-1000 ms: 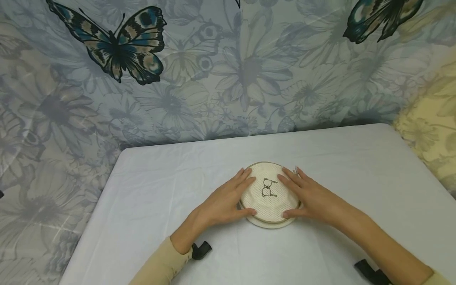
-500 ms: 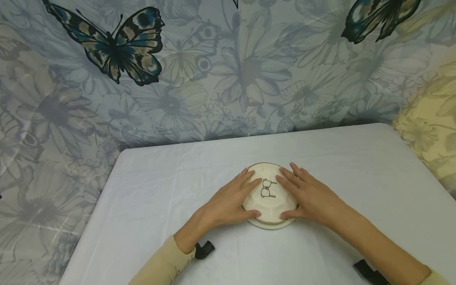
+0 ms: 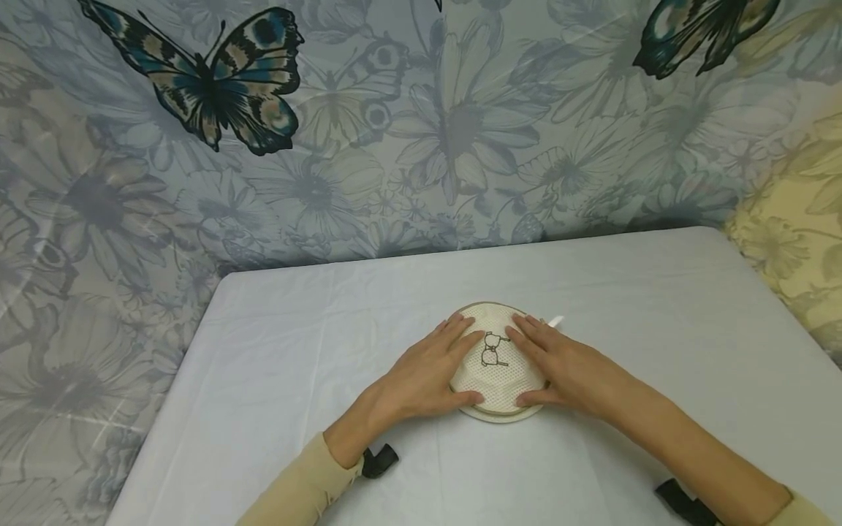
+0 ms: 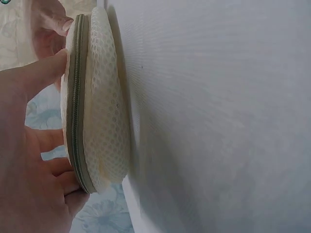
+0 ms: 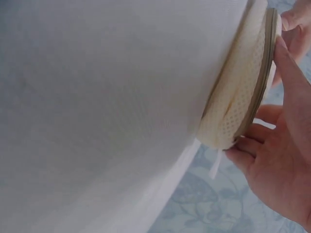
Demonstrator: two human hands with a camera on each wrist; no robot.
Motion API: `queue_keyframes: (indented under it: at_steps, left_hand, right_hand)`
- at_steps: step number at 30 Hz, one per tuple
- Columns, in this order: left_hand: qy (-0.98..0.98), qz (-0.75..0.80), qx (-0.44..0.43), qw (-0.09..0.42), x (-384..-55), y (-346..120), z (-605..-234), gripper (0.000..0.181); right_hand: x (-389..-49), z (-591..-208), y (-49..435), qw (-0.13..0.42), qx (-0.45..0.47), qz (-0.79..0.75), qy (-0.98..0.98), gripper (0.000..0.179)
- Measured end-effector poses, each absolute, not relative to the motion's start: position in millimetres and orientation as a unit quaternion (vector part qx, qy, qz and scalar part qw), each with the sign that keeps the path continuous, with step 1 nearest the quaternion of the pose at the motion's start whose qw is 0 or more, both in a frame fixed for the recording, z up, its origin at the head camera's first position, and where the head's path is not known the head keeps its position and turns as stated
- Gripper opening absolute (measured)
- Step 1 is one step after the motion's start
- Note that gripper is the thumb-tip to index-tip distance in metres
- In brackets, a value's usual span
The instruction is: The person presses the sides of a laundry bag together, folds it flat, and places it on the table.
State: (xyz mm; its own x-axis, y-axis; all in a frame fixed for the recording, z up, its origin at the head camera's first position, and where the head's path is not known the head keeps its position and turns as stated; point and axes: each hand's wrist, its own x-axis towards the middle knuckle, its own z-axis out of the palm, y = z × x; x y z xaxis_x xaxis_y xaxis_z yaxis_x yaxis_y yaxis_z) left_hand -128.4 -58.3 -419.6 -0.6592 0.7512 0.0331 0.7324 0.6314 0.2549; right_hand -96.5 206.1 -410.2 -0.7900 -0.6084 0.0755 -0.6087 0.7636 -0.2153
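A round cream mesh laundry bag point(image 3: 503, 376), with a bra outline stitched on its top, lies on the white table. A zipper point(image 4: 77, 104) runs around its side, below the top panel. My left hand point(image 3: 427, 369) rests on the left of the bag, fingers stretched over the top and thumb at the near rim. On the opposite side my right hand point(image 3: 569, 365) presses in the same way, its fingertips along the far right rim. A white pull tab point(image 5: 215, 164) hangs off the bag's edge by the right fingers. The mesh side point(image 5: 233, 104) bulges under the zipper.
The table with its white cloth point(image 3: 316, 329) stretches out on all sides of the bag. Behind it hangs a flower-print cloth point(image 3: 460, 131) with butterflies. Black wrist devices point(image 3: 380, 462) sit under both forearms.
The left hand has slid a little right, further over the bag's top. The right fingers have come down onto the rim, and a white tab now shows behind them.
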Motion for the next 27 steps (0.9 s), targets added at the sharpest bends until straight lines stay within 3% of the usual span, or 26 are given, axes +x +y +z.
queue_keyframes:
  at_steps: [16,27]
  left_hand:
    - [0.903,0.069,0.416,0.077,-127.4,-54.5,-422.9,0.094]
    - [0.906,0.028,0.411,0.099,-123.1,-50.6,-424.6,0.085]
  right_hand:
    - [-98.7,-413.4,205.6,-0.028,0.327,0.122,-0.937,0.101]
    - [-97.4,-412.6,205.9,-0.046,0.339,0.115,-0.932,0.094]
